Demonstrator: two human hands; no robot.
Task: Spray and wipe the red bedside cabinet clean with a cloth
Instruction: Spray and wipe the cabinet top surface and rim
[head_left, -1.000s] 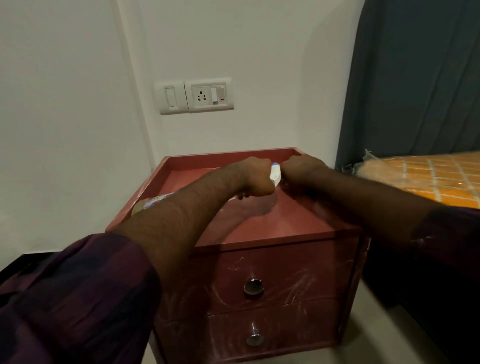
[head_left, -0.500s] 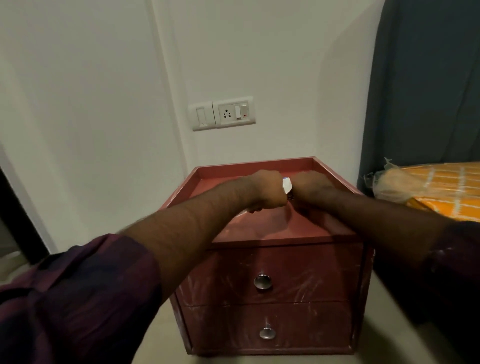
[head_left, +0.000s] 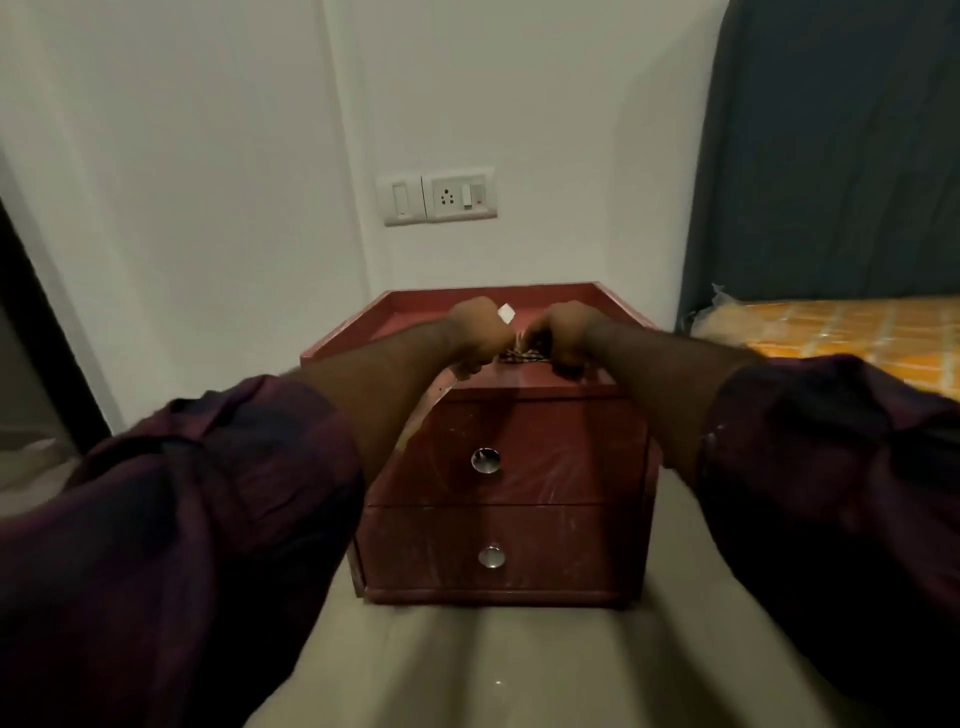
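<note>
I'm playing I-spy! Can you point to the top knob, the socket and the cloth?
Top knob (head_left: 485, 460): head view, centre of its shiny round face.
Socket (head_left: 447, 197): head view, between its three holes.
Cloth (head_left: 521, 355): head view, the checked strip that shows.

Red cabinet (head_left: 498, 545), same red on raised rim, pale whitish streaks on drawer fronts. Shiny silver knobs (head_left: 485, 460). Dark-and-light checked cloth (head_left: 522, 355) in my right grip (head_left: 563, 332). Small white piece (head_left: 505, 313) showing at my left grip (head_left: 480, 327). My sleeves (head_left: 182, 519) dark purple. Off-white wall (head_left: 208, 182). White switch plate (head_left: 440, 196), one red dot on it. Orange mattress (head_left: 831, 327), pale grid pattern. Slate-blue curtain (head_left: 831, 156). Beige floor (head_left: 493, 665).
</note>
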